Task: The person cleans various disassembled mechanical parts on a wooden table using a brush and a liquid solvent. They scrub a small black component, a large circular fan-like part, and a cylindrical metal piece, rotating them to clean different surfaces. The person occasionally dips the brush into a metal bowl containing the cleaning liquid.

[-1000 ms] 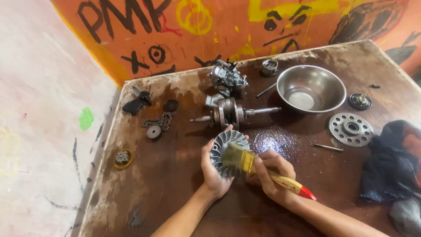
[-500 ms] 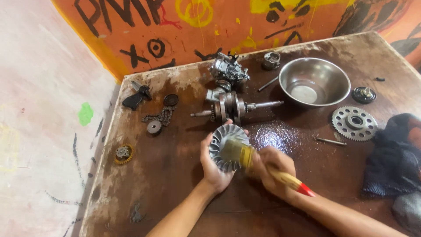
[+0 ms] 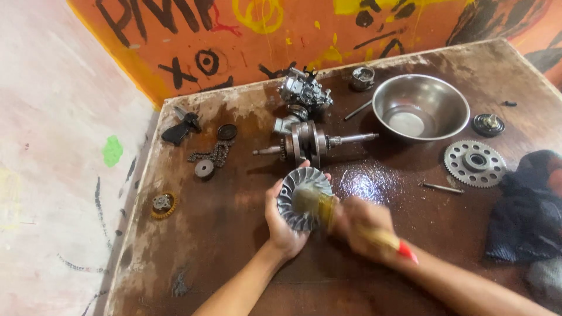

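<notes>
While you work over the brown wooden table [image 3: 234, 234], its board scuffed pale along the edges and wet and glossy near the middle, the biggest thing past your hands is the round steel bowl [image 3: 420, 105] at two o'clock, smooth and shiny. At three o'clock a dark crumpled cloth [image 3: 527, 205] lies soft against the table's edge. At twelve o'clock, just beyond your fingers, sits the crankshaft [image 3: 307, 143], a heavy grey metal piece with thick round webs and a thin shaft out each side; behind it stands a knobbly cast carburettor [image 3: 304, 93]. The flat toothed sprocket [image 3: 474, 162] lies between bowl and cloth, well apart from you. At ten o'clock a short loop of dark chain [image 3: 213, 155] lies slack.

The finned pulley disc [image 3: 301, 199] is at the centre, raised off the table in your left hand [image 3: 281, 225], which cups it from below and behind, thumb on the near rim and fingertips curled over the far rim. It is dull silver cast metal, round, with curved vanes fanning out from the hub. Your right hand [image 3: 363, 225], blurred, is wrapped fast around the paintbrush [image 3: 345, 219]: wooden handle with a red tip, brass-coloured ferrule, pale bristles pressed on the disc's face.
</notes>
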